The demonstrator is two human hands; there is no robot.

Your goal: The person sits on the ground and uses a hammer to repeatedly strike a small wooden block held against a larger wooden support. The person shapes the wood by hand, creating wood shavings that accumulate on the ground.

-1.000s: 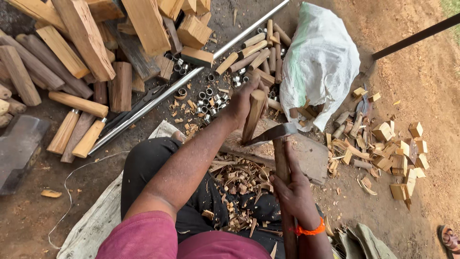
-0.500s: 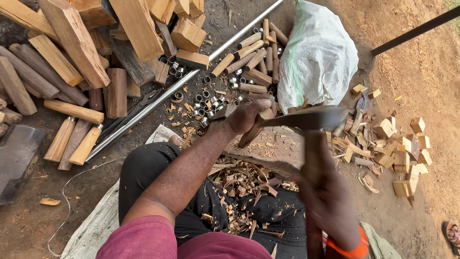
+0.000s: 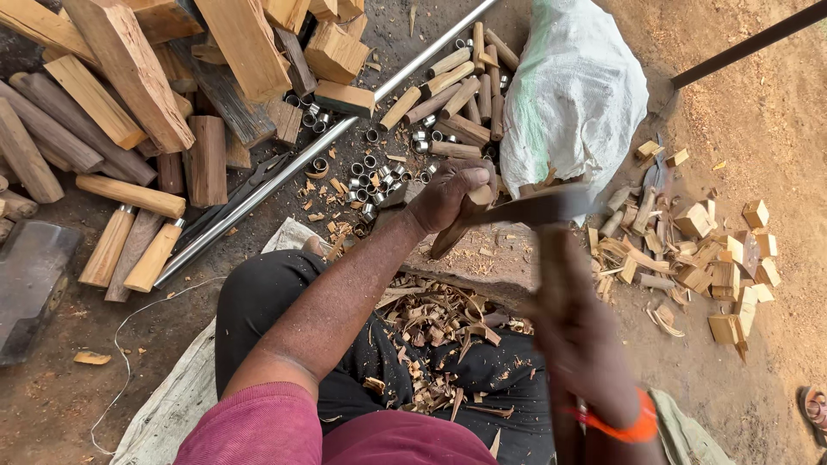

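A white woven sack (image 3: 575, 95), bulging and knotted at the top, is standing upright on the dirt ground (image 3: 758, 112) beyond the work area, just right of a row of short round wooden pegs (image 3: 465, 86). The left hand (image 3: 452, 194) is reaching forward with the arm extended, its grip closing around the upper end of a wooden stick (image 3: 450, 231), which is tilting down onto a flat chopping block (image 3: 482, 258) between the knees. The right hand (image 3: 573, 323), blurred and wearing an orange wristband (image 3: 624, 424), is wrapping its grip around the handle of an axe-like blade tool (image 3: 551, 207), whose head is hanging just beside the stick's top. Wood shavings (image 3: 439, 319) are lying on the lap.
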